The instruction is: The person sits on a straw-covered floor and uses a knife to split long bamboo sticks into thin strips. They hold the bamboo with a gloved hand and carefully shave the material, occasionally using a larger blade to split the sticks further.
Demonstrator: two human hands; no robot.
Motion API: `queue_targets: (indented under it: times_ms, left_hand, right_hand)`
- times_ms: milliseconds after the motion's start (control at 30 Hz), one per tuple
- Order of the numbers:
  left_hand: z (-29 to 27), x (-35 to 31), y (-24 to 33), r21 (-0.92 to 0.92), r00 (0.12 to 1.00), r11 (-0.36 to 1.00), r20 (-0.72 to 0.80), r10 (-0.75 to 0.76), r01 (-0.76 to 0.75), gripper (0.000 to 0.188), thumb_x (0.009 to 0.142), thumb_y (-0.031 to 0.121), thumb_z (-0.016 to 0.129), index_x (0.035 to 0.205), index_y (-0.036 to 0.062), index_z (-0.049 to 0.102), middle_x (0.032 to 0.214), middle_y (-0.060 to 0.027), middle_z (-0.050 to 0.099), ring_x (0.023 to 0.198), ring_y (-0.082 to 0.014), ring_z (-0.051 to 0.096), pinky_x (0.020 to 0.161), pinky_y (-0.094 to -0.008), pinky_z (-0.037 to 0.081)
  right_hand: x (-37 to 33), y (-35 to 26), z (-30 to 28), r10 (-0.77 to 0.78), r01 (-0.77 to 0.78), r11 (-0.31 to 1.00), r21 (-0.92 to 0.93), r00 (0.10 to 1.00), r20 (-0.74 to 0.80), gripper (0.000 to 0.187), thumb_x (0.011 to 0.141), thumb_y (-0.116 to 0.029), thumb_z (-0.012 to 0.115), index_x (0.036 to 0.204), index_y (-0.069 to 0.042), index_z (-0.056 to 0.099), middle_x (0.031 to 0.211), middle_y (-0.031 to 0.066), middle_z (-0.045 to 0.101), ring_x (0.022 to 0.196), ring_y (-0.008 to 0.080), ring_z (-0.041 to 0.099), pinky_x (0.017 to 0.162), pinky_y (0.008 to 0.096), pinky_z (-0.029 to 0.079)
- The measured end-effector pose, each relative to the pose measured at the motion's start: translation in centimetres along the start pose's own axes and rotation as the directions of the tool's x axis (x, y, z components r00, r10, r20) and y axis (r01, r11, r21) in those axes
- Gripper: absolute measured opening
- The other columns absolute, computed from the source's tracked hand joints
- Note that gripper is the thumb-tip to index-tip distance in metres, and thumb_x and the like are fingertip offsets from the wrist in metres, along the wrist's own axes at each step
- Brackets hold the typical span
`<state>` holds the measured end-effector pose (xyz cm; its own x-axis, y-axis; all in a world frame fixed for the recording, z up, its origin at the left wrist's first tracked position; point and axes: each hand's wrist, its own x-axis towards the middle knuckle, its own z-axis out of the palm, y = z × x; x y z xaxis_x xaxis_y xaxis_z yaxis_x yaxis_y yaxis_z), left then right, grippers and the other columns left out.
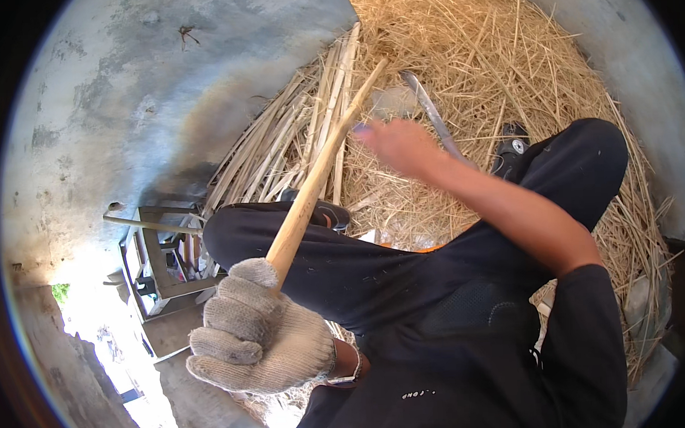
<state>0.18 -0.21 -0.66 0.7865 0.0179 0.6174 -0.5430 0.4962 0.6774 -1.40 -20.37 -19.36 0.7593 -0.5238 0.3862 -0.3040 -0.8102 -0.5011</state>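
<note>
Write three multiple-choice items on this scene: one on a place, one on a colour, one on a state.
1. Where does the far end of the wooden stick lie?
A. in the straw pile
B. in the wooden crate
C. on the person's shoe

2. What colour is the glove on the left hand?
A. black
B. orange
C. pale grey

3. How is the right hand?
A. gloved and gripping the stick
B. bare and reaching over the straw
C. resting on the concrete floor

Answers: 1 A, the stick's tip runs into the straw; 2 C, the knit glove is pale grey; 3 B, the hand is bare, stretched out near the metal blade.
</note>
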Motion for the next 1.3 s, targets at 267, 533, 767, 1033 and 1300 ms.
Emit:
queue_targets:
  times_ms: [267,533,767,1033,1300]
  left_hand:
    - [1.0,0.3,0.6,0.03,0.998,1.0,-0.066,0.005,-0.003,0.04,0.101,0.035,0.037,0.067,0.0148,0.034,0.054,-0.0001,0.028,0.048,-0.018,0.033,0.06,-0.0398,0.048]
    - [2.3,-0.7,0.8,0.072,0.987,0.997,-0.161,-0.018,0.03,0.036,0.098,0.033,0.044,0.069,0.0132,0.037,0.056,-0.0011,0.03,0.051,-0.0208,0.038,0.066,-0.0416,0.05]
    - [0.5,-0.9,1.2,0.076,0.997,0.994,0.009,-0.077,0.077,0.037,0.097,0.037,0.048,0.073,0.0092,0.041,0.061,-0.0043,0.041,0.06,-0.0249,0.051,0.075,-0.0431,0.054]
    - [-0.1,-0.9,0.6,0.042,0.998,0.999,0.069,-0.005,0.002,0.043,0.097,0.045,0.047,0.074,0.0083,0.043,0.066,-0.0055,0.045,0.065,-0.0239,0.053,0.074,-0.0387,0.053]
    - [0.8,-1.0,0.2,0.083,1.0,0.996,0.029,0.011,-0.013,0.044,0.098,0.046,0.046,0.074,0.0086,0.042,0.067,-0.0054,0.046,0.066,-0.023,0.053,0.073,-0.0376,0.052]
  right_hand:
    - [2.5,3.9,0.3,0.112,-0.048,0.971,-0.233,0.956,0.27,0.045,0.106,-0.041,0.039,0.1,-0.002,0.059,0.067,0.0112,0.063,0.054,0.026,0.064,0.051,0.0417,0.053]
    - [8.4,15.2,-7.4,0.295,-0.215,0.703,-0.678,0.955,0.003,0.043,0.107,-0.04,0.037,0.097,-0.004,0.059,0.055,0.002,0.048,0.043,0.0119,0.048,0.034,0.0279,0.041]
    - [4.6,4.1,-6.7,0.065,-0.09,0.99,0.109,0.974,0.216,0.053,0.106,-0.047,0.03,0.1,-0.002,0.058,0.073,0.0122,0.056,0.063,0.0247,0.055,0.06,0.0413,0.047]
    - [3.2,3.8,-1.6,0.088,-0.139,0.985,0.107,0.918,0.387,0.055,0.105,-0.045,0.035,0.099,0.004,0.058,0.082,0.026,0.065,0.084,0.0438,0.065,0.078,0.0561,0.048]
    - [5.1,6.0,-1.1,0.202,0.002,0.918,-0.396,0.857,0.474,0.039,0.101,-0.038,0.049,0.102,-0.001,0.061,0.084,0.0195,0.066,0.084,0.0328,0.068,0.078,0.05,0.05]
